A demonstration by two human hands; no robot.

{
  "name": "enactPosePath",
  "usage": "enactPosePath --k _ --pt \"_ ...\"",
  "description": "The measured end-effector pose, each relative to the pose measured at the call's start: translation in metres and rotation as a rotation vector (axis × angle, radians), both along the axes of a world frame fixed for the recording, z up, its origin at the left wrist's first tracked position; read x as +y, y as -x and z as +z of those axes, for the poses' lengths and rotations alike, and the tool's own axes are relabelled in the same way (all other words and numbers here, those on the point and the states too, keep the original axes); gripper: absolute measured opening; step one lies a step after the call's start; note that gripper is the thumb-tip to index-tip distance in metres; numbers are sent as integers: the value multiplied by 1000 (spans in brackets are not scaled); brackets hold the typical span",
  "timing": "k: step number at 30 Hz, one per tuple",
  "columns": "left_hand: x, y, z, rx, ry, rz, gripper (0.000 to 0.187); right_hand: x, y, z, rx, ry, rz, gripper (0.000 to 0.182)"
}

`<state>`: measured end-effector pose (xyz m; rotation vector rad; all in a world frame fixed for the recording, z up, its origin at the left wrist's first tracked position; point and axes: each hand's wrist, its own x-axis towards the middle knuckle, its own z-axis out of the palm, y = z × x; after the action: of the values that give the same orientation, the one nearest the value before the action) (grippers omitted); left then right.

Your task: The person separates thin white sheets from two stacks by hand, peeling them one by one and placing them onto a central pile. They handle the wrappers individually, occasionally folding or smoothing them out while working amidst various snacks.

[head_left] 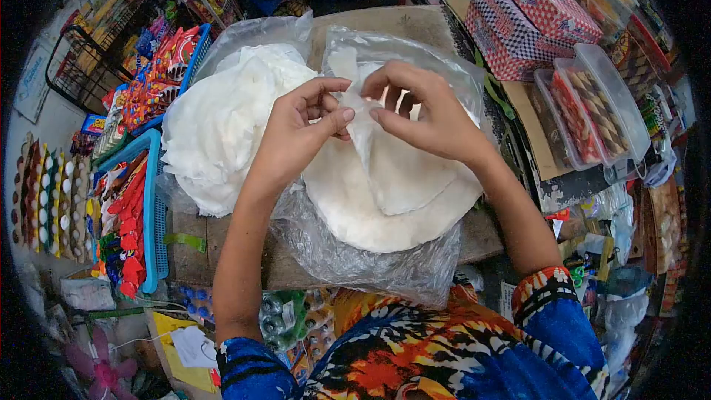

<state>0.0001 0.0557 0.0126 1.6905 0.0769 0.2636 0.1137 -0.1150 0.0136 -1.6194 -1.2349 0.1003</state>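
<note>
A stack of thin, round white sheets (392, 226) lies on clear plastic (370, 270) at the middle of the wooden table. Above its far part, my left hand (315, 115) pinches the edge of a thin white sheet (363, 137) between thumb and fingers. Close on the right, my right hand (415, 107) has thumb and index finger bent around the same sheet, which hangs in a fold between the hands. To the left, a looser pile of white sheets (222, 126) rests on more plastic.
Blue baskets of snack packets (152, 230) stand along the left side. At the right are red-and-white checked boxes (526, 15) and clear tubs of rolled snacks (592, 111). The wooden table (237, 252) ends near my body.
</note>
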Motion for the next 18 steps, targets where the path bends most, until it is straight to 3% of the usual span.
enactPosePath --k 2,4,8,15,18 --pt "2 -1 0 -18 11 -3 35 -1 1 5 -17 -72 82 21" --pt "5 -2 0 -35 22 -6 34 -5 -1 7 -84 51 283 30" --pt "6 -2 0 -11 101 6 36 0 6 2 -90 19 249 32" --pt "7 -4 -6 -5 260 0 35 2 8 -6 -162 25 231 18" --pt "10 -3 -6 -42 209 22 30 0 7 -1 -104 -3 228 11"
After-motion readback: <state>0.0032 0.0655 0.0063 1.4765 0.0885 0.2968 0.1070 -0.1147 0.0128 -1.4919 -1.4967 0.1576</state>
